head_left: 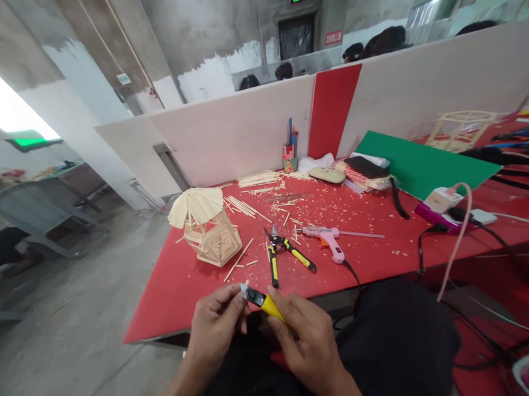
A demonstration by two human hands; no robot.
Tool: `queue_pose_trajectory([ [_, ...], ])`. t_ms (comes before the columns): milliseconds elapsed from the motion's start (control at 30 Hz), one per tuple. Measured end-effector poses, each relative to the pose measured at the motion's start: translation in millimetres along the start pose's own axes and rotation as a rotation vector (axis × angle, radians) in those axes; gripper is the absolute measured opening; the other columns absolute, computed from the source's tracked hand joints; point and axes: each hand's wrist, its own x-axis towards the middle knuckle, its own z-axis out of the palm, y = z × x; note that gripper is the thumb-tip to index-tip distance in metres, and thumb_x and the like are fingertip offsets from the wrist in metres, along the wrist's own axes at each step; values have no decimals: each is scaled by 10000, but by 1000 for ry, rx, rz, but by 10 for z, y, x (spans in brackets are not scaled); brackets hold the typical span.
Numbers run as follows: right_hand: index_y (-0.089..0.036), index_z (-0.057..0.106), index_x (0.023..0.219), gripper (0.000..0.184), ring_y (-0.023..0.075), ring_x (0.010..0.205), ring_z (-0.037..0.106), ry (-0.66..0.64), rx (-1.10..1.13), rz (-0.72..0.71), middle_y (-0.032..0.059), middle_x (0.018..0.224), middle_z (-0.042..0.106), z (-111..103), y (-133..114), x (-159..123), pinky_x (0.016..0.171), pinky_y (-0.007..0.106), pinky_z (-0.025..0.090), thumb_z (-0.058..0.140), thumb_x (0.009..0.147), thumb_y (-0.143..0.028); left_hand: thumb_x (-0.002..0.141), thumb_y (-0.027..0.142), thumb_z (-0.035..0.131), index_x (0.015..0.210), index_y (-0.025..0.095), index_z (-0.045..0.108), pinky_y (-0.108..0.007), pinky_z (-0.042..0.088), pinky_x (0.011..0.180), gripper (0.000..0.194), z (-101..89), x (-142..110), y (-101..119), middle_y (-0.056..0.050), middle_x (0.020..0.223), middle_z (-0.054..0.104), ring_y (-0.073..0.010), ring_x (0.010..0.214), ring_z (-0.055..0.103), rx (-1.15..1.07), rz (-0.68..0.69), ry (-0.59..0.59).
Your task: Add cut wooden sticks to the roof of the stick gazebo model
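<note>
My right hand (308, 339) grips a yellow and black utility knife (261, 300) by its yellow handle. My left hand (216, 325) pinches at the knife's blade end, fingers closed near the tip; whether a small stick lies under them is hidden. Both hands hover at the near edge of the red table (189, 277), over my dark lap. Just beyond them lie yellow-handled pliers (283, 255), open on the table. A small house built of thin sticks (207, 227), with a fan-shaped roof, lies tilted to the left. A pink glue gun (328, 237) rests right of the pliers.
Loose sticks (259, 179) and chips litter the table. A pencil cup (290, 155), a green sheet (421, 165), a power strip (444, 201) and cables lie farther back and right. A white divider (232, 131) bounds the table, with people's heads behind it. A stick frame (461, 128) stands far right.
</note>
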Motion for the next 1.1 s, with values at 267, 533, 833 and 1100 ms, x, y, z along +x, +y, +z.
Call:
queue_pose_trajectory([
  [267,-199,487,1334,418,146,637,547,-11,17,7,27,718,578,1,-24,8,583,245,427,481,917,-220,756,390,660,726,141,677,-156,273,333,251,-39,-29,-27,16,527,562,-67,385,470,33,3,11],
  [533,-197,498,1325,406,148,640,549,-16,-10,10,32,719,585,0,-15,-12,586,241,425,474,921,-233,727,413,682,705,148,684,-171,293,338,266,-19,-53,-20,10,520,571,-74,376,458,30,-43,35],
  [833,-196,482,1332,417,154,663,552,-21,-12,13,34,745,586,6,2,-26,592,254,423,485,916,-223,738,442,674,701,147,685,-167,283,339,297,-16,-41,-38,9,526,564,-71,387,455,44,-34,19],
  [1100,-199,492,1322,403,148,650,552,-40,-4,24,28,733,580,1,-3,-23,580,250,423,483,921,-237,745,421,667,712,152,683,-169,288,345,271,-33,-49,-70,2,552,575,-83,409,476,78,-32,38],
])
